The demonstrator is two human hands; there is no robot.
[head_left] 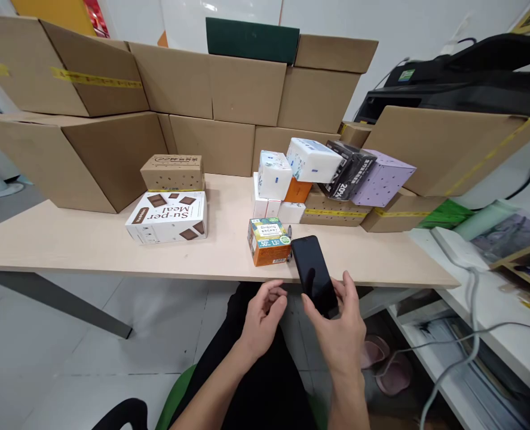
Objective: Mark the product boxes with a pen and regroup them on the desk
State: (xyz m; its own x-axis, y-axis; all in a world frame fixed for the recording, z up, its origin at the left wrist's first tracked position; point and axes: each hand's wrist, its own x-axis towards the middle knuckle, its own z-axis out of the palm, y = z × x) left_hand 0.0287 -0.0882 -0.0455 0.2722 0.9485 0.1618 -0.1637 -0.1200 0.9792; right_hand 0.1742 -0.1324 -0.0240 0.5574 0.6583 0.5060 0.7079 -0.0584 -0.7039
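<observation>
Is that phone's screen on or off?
Off, it appears: the phone held in the right hand shows plain black, with nothing lit.

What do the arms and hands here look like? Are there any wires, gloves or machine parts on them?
They're a person's own: the bare left hand and bare right hand wear no gloves. No rings show on the visible fingers. Both forearms are uncovered, with no sleeve, watch, marking or attached cable in view.
</observation>
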